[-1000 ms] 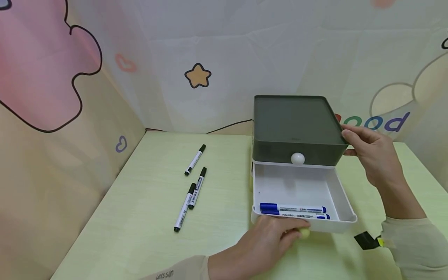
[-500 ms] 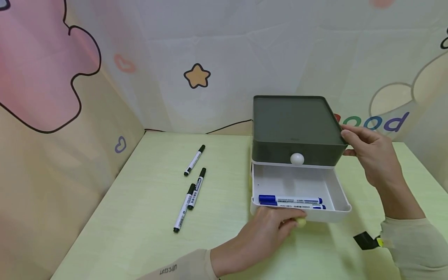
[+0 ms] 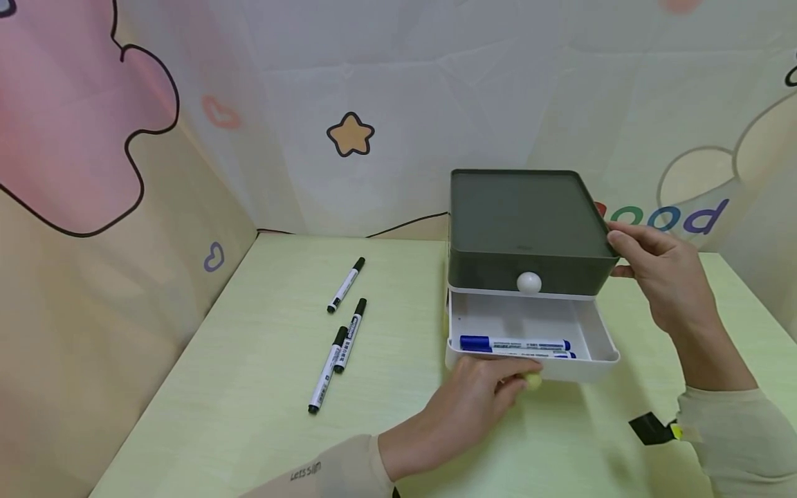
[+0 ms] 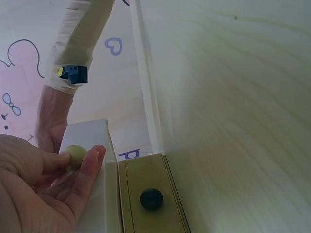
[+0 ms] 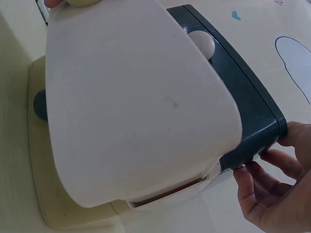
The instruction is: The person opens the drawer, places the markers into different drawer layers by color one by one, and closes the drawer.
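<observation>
A desktop drawer box [image 3: 529, 214] with a dark green top stands at the right of the table. Its white middle drawer [image 3: 582, 370] is partly pulled out, and two blue-capped markers [image 3: 529, 344] lie along the drawer's front inside. My left hand [image 3: 463, 408] pinches the drawer's yellow-green knob [image 4: 76, 157] between thumb and fingers. At the box's upper right front corner, my right hand [image 3: 675, 280] holds the green top section, thumb on the upper edge and fingers against the side, as the right wrist view shows.
Several black-capped markers, one of them a marker [image 3: 346, 285] lying farther back, are on the table left of the box. Below the white drawer is a yellowish drawer with a dark knob [image 4: 151, 199]. A printed cloth [image 3: 398, 104] hangs behind the table.
The white drawer has slid farther back into the box, with my left hand moving along on its knob. The blue-capped markers moved with it. My right hand stays at the corner.
</observation>
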`<move>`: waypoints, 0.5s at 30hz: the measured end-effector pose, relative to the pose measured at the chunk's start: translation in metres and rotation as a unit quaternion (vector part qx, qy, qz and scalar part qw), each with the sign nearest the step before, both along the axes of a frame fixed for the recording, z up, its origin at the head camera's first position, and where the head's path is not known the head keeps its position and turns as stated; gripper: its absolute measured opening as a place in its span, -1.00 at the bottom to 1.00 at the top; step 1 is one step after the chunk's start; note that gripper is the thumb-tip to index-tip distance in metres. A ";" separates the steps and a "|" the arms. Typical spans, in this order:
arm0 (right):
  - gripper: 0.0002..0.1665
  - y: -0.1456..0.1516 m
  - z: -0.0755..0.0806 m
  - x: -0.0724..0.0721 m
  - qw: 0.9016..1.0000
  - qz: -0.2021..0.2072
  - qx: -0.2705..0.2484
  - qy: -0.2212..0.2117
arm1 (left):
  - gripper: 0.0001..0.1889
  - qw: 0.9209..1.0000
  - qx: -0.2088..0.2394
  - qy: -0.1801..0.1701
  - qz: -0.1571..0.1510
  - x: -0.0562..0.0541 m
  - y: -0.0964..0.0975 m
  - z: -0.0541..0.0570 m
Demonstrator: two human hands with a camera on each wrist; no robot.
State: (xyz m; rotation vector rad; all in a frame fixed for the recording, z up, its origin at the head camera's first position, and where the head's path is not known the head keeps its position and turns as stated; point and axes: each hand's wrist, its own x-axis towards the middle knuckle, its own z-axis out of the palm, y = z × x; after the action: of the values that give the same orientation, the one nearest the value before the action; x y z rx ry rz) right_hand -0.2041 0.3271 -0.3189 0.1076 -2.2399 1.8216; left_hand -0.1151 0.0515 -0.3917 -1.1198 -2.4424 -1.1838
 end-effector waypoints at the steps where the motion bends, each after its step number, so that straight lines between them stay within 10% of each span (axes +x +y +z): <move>1: -0.52 0.000 0.000 0.000 1.000 0.001 -0.003 0.000 | -0.75 1.000 0.002 0.000 0.001 -0.001 0.000 0.000; 15: -0.59 0.000 0.000 0.000 1.000 0.010 -0.027 0.002 | -0.77 1.000 0.014 -0.003 0.016 -0.013 0.005 -0.003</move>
State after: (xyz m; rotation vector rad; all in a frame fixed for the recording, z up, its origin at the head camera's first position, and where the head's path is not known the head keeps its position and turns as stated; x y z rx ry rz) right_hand -0.2045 0.3276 -0.3189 0.1253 -2.1927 1.8888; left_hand -0.1277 0.0568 -0.3947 -1.0663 -2.4302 -1.2095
